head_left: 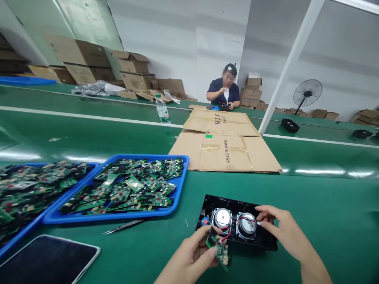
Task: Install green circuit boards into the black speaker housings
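Observation:
A black speaker housing lies open on the green bench in front of me, with two round silver speaker drivers inside it. My left hand pinches a green circuit board over the housing's near left edge. Red and black wires run from the board toward the drivers. At the right side of the housing, my right hand has thumb and forefinger closed on a small white wire connector. Its wire leads to the right driver.
Two blue trays full of circuit boards stand at left. Tweezers and a tablet-like device lie nearby. Flattened cardboard stretches toward a co-worker across the bench. A water bottle stands left of the cardboard.

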`<state>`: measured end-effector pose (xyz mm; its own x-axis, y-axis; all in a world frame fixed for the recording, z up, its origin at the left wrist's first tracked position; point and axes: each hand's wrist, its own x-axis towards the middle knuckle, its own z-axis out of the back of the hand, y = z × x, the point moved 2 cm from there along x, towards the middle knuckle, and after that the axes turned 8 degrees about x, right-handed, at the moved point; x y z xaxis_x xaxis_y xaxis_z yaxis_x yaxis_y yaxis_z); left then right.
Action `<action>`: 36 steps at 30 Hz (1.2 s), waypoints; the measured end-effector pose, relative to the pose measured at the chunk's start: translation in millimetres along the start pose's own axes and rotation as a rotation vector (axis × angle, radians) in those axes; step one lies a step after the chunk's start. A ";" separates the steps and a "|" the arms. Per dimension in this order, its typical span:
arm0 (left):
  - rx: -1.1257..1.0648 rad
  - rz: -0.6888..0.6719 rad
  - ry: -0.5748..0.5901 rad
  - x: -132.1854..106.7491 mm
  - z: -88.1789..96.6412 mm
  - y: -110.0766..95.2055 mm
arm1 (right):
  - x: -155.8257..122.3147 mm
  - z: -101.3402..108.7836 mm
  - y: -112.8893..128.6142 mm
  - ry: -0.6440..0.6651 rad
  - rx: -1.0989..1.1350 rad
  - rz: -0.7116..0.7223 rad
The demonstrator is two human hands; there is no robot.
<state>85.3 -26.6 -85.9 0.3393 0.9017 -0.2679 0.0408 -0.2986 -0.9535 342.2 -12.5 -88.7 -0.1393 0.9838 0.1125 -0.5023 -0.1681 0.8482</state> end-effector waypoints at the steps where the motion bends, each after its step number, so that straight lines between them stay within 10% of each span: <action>1: -0.014 0.000 0.000 6.4 -8.1 2.6 | 1.2 -3.5 0.2 0.033 0.032 -0.005; 16: 0.210 -0.113 -0.207 29.5 -28.8 35.2 | -0.6 -33.5 14.8 0.047 -0.004 0.045; 20: 0.263 -0.140 -0.197 30.3 -26.4 37.0 | -0.8 -37.9 17.2 0.145 -0.032 0.109; 28: 0.470 -0.168 -0.011 35.2 -20.7 44.3 | -3.1 -63.3 21.0 -0.126 -0.246 0.500; 36: 0.431 -0.172 -0.016 33.6 -21.2 39.3 | -3.5 -60.2 20.7 -0.107 -0.296 0.516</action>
<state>118.2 -14.7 -129.5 0.3471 0.9325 -0.0995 -0.3001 0.0099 -0.9539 280.9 -23.1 -102.7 -0.3491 0.7691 0.5353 -0.6113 -0.6199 0.4920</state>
